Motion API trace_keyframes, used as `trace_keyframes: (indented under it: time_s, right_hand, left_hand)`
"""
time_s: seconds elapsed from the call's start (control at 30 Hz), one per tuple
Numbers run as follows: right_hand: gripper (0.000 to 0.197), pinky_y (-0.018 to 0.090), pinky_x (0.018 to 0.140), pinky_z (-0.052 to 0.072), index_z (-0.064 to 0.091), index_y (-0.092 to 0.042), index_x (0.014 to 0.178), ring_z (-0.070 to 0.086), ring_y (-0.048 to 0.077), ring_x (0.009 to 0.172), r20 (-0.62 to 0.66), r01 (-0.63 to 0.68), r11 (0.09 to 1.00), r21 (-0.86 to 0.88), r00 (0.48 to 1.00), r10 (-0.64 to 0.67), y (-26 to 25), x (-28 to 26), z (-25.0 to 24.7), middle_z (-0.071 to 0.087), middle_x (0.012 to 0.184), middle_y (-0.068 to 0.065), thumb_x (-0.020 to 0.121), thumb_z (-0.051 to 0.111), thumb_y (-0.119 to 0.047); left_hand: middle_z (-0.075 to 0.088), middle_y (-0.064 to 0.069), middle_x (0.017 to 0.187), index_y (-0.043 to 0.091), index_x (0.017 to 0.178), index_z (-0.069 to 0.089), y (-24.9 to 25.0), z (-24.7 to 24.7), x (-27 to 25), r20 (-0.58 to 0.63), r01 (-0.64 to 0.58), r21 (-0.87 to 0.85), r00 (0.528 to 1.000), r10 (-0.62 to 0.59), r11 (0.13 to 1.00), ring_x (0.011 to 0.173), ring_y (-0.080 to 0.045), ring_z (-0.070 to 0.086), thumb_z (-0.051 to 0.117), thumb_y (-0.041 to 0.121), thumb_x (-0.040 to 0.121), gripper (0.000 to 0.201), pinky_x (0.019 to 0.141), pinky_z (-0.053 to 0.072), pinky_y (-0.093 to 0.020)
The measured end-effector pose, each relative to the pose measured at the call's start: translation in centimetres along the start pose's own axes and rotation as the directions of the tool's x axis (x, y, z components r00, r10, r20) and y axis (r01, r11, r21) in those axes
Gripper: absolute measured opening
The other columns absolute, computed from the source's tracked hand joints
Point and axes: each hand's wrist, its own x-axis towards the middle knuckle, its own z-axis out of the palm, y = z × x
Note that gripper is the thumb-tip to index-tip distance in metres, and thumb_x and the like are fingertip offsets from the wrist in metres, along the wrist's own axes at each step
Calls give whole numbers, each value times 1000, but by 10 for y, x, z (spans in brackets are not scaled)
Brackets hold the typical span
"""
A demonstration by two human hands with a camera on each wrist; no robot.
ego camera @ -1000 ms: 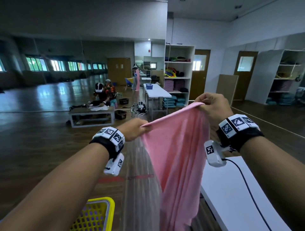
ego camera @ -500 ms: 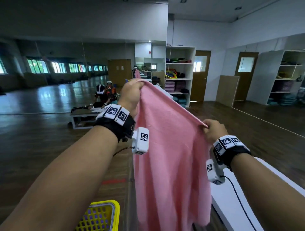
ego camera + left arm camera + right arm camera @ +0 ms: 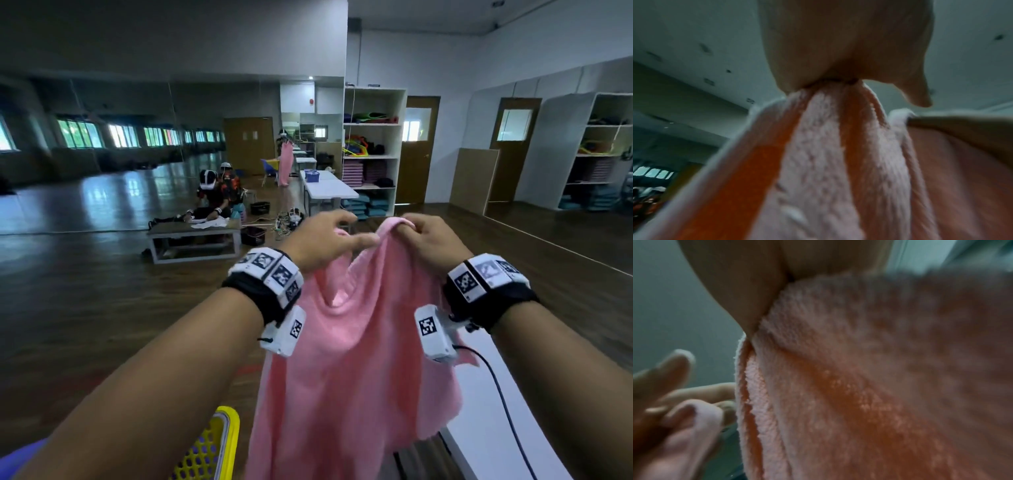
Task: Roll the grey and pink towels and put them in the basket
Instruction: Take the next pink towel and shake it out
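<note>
Both hands were raised at chest height in front of the person, holding the pink towel up in the air so that its length hung free and straightened under its own weight. The left hand pinched the top edge between thumb and fingers, with the index finger stretched toward the right, and the left wrist view showed gathered folds of terry cloth running up into that pinch. The right hand gripped the matching stretch of top edge just beside it, fingers curled over a bunched hump of fabric. With the 2 hands nearly touching, the cloth between them sagged into a small pocket, which suggested the top corners were being brought together to fold the towel in half lengthwise before rolling. The yellow basket sat low at the near left, below the left forearm, well apart from the hanging towel. The white table ran along the near right, under the right forearm, and it looked the likely surface for laying the cloth flat. The grey towel was not visible in any view. By this reading the task was at an early stage, with nothing rolled and nothing visibly in the basket.
</note>
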Motion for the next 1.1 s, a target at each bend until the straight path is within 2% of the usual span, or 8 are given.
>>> trace_keyframes:
  time_s: [0.07,0.13,0.33,0.43,0.67,0.8,0.93,1.1]
  right_hand:
    - [24,37,70,44,66,4,88,54,21,76,15,68,998,-11,998,-68,-11,1,-3,66,86,19,96,51,-14]
    - [25,36,67,43,65,4,84,53,22,72,16,117,993,-22,993,-117,-12,-3,-8,65,82,20,95,53,-15]
    - [19,26,57,39,66,-21,72,50,8,59,75,29,998,-50,997,-25,57,-34,-15,59,61,-4,89,64,-28]
    - [28,30,57,38,60,-21,68,52,16,61,98,-87,983,-164,990,104,104,-56,-8,56,59,-5,91,61,-36]
    - [15,39,74,48,66,-23,92,62,39,88,-38,-326,891,-315,943,332,161,-65,-9,71,93,13,92,51,-20]
    - [20,42,78,46,64,-20,102,60,43,97,-136,-405,864,-300,914,382,164,-38,-3,67,106,19,91,47,-20]
    - [23,43,79,47,64,-17,103,58,45,100,-138,-404,855,-325,915,380,167,-7,13,65,111,20,92,43,-17]
    - [28,42,83,45,63,-10,109,56,47,104,-150,-472,824,-314,881,448,187,42,39,62,114,25,92,41,-12]
  left_hand:
    - [62,12,73,27,75,63,13,24,-1,57,-59,165,997,50,985,68,-7,58,65,66,77,39,60,43,-26]
    - [56,6,61,22,63,57,21,39,1,35,-72,259,997,65,963,64,-18,56,64,50,86,37,57,36,-31]
    - [69,-7,79,11,80,73,17,23,3,-87,-7,334,995,38,942,74,-25,61,55,23,91,24,67,50,-38]
    - [68,-8,86,13,88,75,10,6,4,-149,33,365,989,24,931,80,-25,59,53,18,90,23,72,49,-38]
    - [67,-2,81,18,87,72,-22,5,-2,-104,170,423,985,-138,890,75,-25,61,53,19,91,19,65,46,-33]
    - [68,0,84,29,81,60,-63,27,-18,5,182,670,968,-250,720,73,-25,61,53,29,88,10,65,48,-33]
    - [69,-5,98,29,91,63,-120,43,-33,18,253,777,906,-423,576,86,-31,65,59,31,81,11,67,41,-31]
    - [70,-8,104,25,101,67,-201,40,-36,-1,422,750,771,-637,509,93,-33,67,57,28,79,25,79,53,-36]
